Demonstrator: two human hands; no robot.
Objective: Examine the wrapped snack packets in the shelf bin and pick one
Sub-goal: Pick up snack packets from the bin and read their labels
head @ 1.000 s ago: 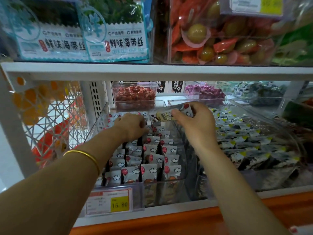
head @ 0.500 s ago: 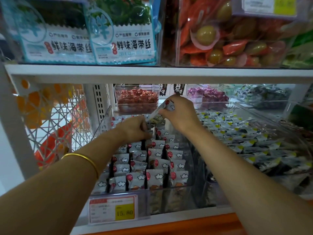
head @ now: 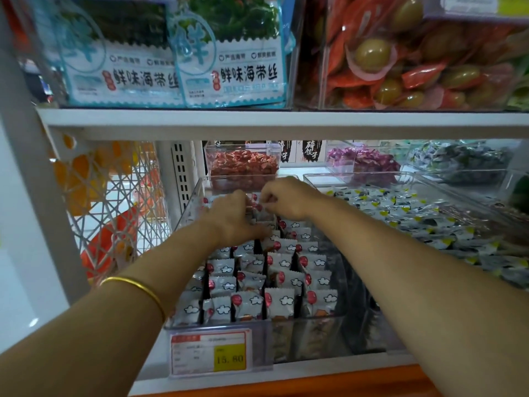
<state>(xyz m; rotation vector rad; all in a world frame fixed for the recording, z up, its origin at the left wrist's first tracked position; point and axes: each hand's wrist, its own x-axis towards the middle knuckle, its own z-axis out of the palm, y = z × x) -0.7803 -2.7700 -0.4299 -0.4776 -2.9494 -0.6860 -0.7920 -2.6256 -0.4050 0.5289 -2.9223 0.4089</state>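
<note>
A clear shelf bin (head: 317, 328) holds rows of several upright white snack packets (head: 282, 300) printed with clouds and a red balloon. Both my hands reach to the bin's back end. My left hand (head: 233, 216), with a gold bangle (head: 137, 286) on the forearm, has its fingers curled down over the back-row packets and its thumb lying along them. Just to its right, my right hand (head: 287, 199) pinches one packet (head: 259, 207) low among the back rows. The fingertips of both hands are partly hidden.
A price tag (head: 210, 353) reading 15.80 hangs on the bin's front. A second clear bin (head: 400, 213) of yellow-cornered packets sits to the right. Behind are boxes of red sweets (head: 242, 164) and purple sweets (head: 369, 161). The upper shelf edge (head: 257, 121) runs close overhead.
My right hand has carried the packet it held up down and left into the back of the bin. My left hand has moved further back, so both hands now nearly meet.
</note>
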